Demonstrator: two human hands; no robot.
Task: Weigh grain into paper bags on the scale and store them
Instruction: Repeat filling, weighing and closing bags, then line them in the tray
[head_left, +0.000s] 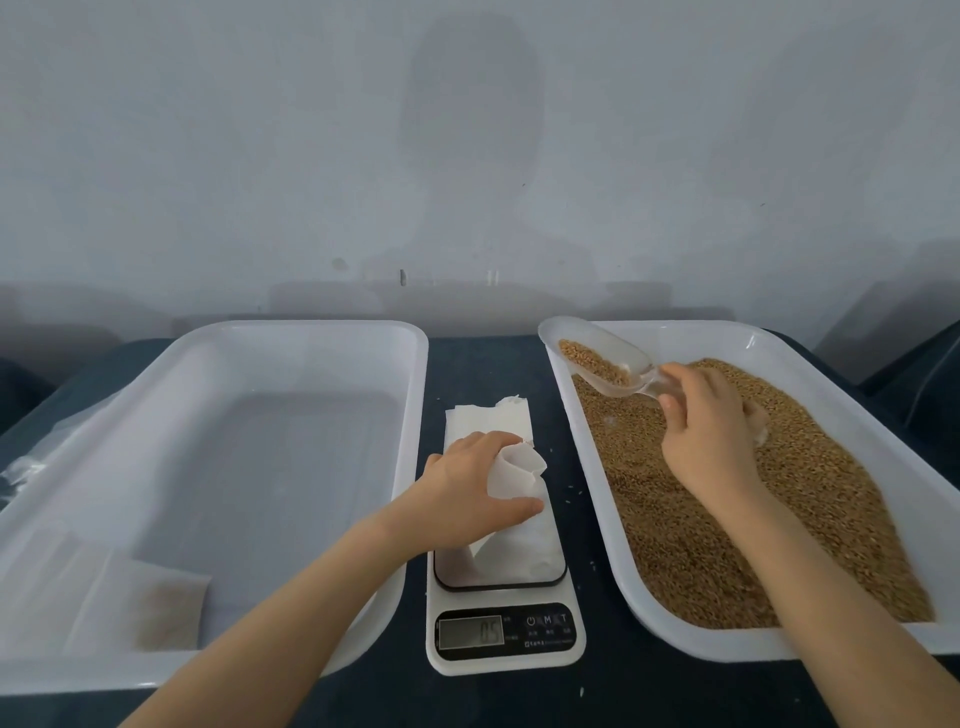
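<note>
A white digital scale (506, 631) stands between two white trays, its display lit. A white paper bag (524, 540) lies on its platform, and my left hand (470, 491) grips the bag's open mouth, holding it up. More flat paper bags (480, 418) lie stacked behind the scale. The right tray (779, 353) is filled with brown grain (727, 519). Above its far left corner my right hand (706, 431) holds a clear plastic scoop (597, 358) by the handle, with some grain in it.
The large left tray (291, 332) holds a filled paper bag (140, 608) in its near left corner. Clear plastic (26, 467) lies to the tray's left. A few loose grains dot the dark tabletop (576, 499) near the scale. A pale wall rises behind.
</note>
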